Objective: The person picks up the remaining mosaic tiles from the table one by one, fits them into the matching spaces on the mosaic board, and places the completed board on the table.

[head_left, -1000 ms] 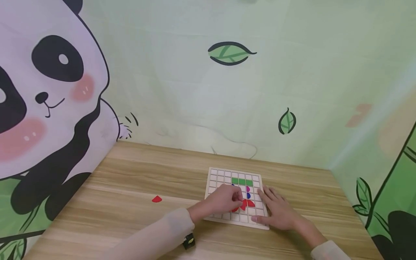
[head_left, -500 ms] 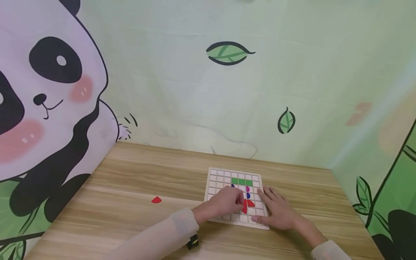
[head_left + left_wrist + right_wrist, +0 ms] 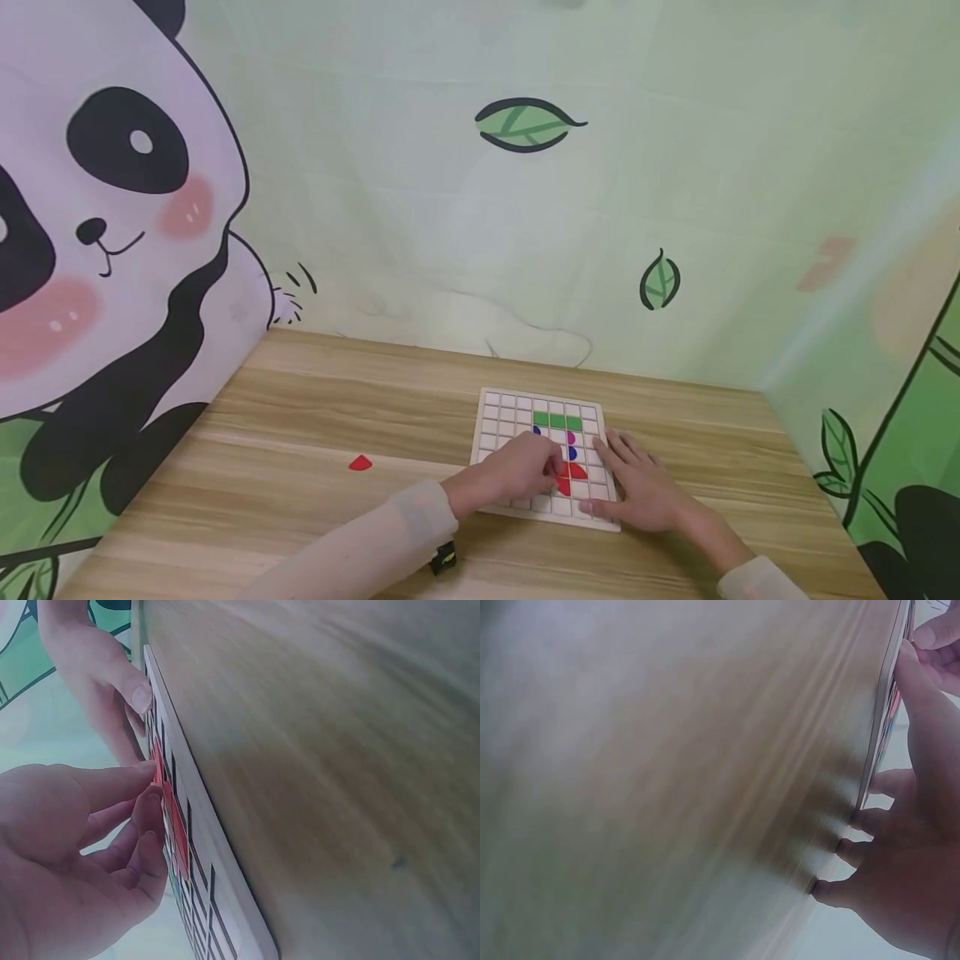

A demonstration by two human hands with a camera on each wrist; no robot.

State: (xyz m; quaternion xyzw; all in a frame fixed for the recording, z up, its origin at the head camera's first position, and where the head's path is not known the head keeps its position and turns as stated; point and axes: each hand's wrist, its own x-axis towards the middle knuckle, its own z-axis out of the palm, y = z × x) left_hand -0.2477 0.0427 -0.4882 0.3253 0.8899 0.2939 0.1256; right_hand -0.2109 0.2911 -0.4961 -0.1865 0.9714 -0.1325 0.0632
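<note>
A white gridded board (image 3: 498, 414) lies on the table. My left hand (image 3: 521, 468) is over its middle, thumb and fingertips pinching a small red piece (image 3: 157, 772) at the board's surface. Beside those fingertips sit other red fan-shaped pieces (image 3: 576, 472). Farther back on the grid are a row of green pieces (image 3: 558, 420), a magenta piece (image 3: 572, 437) and a blue piece (image 3: 572, 453). My right hand (image 3: 647, 492) rests along the board's right edge, fingers spread and thumb on its front right corner area. The left hand covers part of the grid.
A loose red fan-shaped piece (image 3: 361, 462) lies on the wooden table (image 3: 315, 400), left of the board. A small black object (image 3: 443, 557) shows under the left sleeve. Printed cloth walls (image 3: 420, 208) enclose the table's back and sides.
My left hand has shifted slightly right and toward me over the board, its fingers drawing in at the red pieces. The right hand has stayed in place.
</note>
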